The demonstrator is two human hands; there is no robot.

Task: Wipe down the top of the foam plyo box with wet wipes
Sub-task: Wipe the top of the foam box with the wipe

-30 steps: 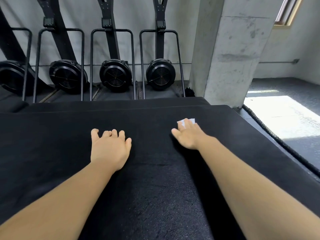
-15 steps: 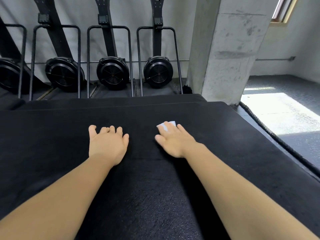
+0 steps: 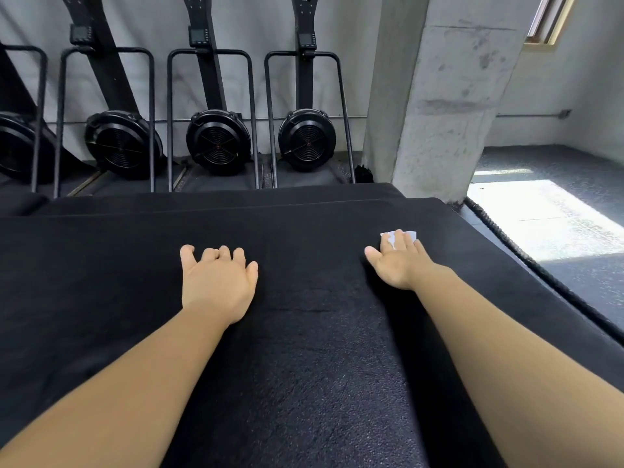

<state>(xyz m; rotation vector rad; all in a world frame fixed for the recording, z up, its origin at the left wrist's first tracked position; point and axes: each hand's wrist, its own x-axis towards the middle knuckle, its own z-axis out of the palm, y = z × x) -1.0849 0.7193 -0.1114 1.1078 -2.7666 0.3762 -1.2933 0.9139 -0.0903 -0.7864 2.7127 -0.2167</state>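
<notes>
Right hand (image 3: pixel 396 265) presses wipe (image 3: pixel 410 235) on box top (image 3: pixel 304 332)

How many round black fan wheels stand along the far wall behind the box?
4 fan wheels: the leftmost, cut off by the frame edge; a second; a third; a fourth, nearest the concrete pillar. More may lie out of view to the left.

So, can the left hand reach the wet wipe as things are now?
Probably yes: only bare box top lies between left hand and wet wipe, though the right hand presses on it.
</notes>
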